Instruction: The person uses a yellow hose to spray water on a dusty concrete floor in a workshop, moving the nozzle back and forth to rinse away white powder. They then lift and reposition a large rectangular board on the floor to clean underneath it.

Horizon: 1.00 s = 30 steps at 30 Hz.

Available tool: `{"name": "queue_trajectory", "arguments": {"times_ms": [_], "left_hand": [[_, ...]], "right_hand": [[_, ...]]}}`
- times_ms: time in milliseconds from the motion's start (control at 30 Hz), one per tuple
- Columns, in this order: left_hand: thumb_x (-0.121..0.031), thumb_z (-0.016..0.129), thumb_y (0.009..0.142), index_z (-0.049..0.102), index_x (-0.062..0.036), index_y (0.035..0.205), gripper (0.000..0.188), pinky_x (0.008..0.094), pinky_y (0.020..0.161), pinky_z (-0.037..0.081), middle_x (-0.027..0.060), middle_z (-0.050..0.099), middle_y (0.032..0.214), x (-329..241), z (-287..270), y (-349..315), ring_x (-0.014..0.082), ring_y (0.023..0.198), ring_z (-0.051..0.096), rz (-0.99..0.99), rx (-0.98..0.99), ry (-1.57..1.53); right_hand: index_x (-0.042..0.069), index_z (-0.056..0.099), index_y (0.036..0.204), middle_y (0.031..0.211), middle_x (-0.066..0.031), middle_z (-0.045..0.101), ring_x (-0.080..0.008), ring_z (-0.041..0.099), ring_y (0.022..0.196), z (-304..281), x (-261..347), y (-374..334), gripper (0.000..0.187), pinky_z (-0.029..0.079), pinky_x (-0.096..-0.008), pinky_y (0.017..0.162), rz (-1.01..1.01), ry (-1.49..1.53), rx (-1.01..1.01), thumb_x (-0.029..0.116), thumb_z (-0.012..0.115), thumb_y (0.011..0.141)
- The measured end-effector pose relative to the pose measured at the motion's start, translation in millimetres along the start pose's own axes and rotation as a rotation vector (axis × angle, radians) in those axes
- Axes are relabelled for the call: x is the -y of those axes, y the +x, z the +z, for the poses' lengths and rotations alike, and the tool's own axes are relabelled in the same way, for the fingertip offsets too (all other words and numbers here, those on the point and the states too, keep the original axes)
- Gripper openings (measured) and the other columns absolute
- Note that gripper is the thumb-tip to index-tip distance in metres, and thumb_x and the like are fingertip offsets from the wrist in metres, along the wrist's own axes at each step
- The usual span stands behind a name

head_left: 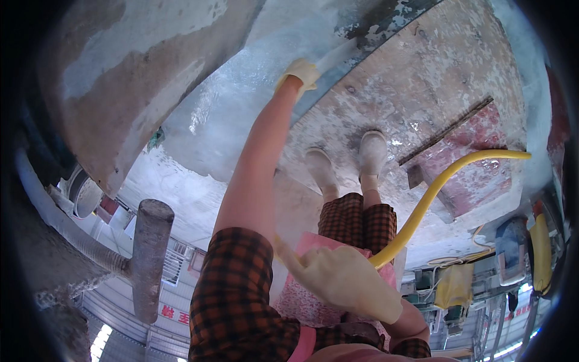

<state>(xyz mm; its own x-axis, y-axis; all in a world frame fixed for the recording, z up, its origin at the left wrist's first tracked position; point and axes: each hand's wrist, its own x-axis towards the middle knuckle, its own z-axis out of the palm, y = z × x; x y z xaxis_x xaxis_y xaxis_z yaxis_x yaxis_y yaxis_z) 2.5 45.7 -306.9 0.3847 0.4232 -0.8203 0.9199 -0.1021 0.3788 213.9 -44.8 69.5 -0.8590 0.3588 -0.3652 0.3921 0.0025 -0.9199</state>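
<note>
Two gloved hands are in view. The left hand [300, 73], in a pale yellowish glove at the end of a bare outstretched arm, is closed around a flat whitish tool [335, 57], possibly a scraper or trowel blade; the blur there prevents a firmer identification. The blade lies against a wet, glistening pale surface [241, 114], at the line where that surface meets a worn platform [422, 84] with blotched white and rust-red patches.

The right hand [344, 279], in a matching glove, is close to the camera with its fingers curled loosely around a yellow hose [434, 187], thumb raised. The hose runs from this hand up and to the right, arching over the platform toward its right edge.

The person's two pale boots [347, 160] stand near the middle of the platform, just beside a dark thin bar [446, 130] lying diagonally on a reddish panel. The person wears a checked orange-and-black garment and a pink apron [313, 301].

At the lower left, a grey cylindrical post [149, 259] joins a ribbed pipe [78, 235]. At the far right edge, yellow and blue equipment [512, 241] sits well apart from both hands.
</note>
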Motion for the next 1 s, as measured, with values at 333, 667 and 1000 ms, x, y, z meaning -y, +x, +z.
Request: {"name": "queue_trajectory", "arguments": {"times_ms": [333,667,1000], "left_hand": [[-0.025,0.056,0.09,0.073,0.0,0.093,0.03,0.0336,0.065,0.054,0.0125,0.073,0.075,-51.6,-33.4,41.4,0.0184,0.066,0.071,-0.348,-0.096,-0.444],[-0.02,0.063,0.091,0.074,0.0008,0.101,0.026,0.0293,0.065,0.057,0.0141,0.075,0.08,-59.3,-45.8,19.0,0.019,0.069,0.074,-0.37,-0.167,-0.871],[-0.017,0.061,0.092,0.07,0.0024,0.11,0.028,0.0298,0.058,0.056,0.0162,0.074,0.081,-101.5,-113.4,20.2,0.0183,0.065,0.074,-0.392,-0.375,-1.017]], "right_hand": [[-0.005,0.053,0.131,0.067,-0.0015,0.057,-0.015,0.062,0.058,-0.2,-1.7,-3.0,0.051,0.047,-0.0315,0.046,-0.002,-0.016,-0.026,0.014,0.063,0.084],[-0.004,0.05,0.137,0.064,-0.0008,0.057,-0.0151,0.062,0.056,5.2,-2.2,-2.4,0.057,0.046,-0.0312,0.045,0.021,-0.011,-0.003,0.012,0.06,0.084],[-0.001,0.044,0.144,0.063,-0.0017,0.056,-0.0191,0.061,0.052,-1.5,25.2,-43.6,0.06,0.047,-0.035,0.044,0.1,0.004,-0.082,0.008,0.058,0.086]]}}
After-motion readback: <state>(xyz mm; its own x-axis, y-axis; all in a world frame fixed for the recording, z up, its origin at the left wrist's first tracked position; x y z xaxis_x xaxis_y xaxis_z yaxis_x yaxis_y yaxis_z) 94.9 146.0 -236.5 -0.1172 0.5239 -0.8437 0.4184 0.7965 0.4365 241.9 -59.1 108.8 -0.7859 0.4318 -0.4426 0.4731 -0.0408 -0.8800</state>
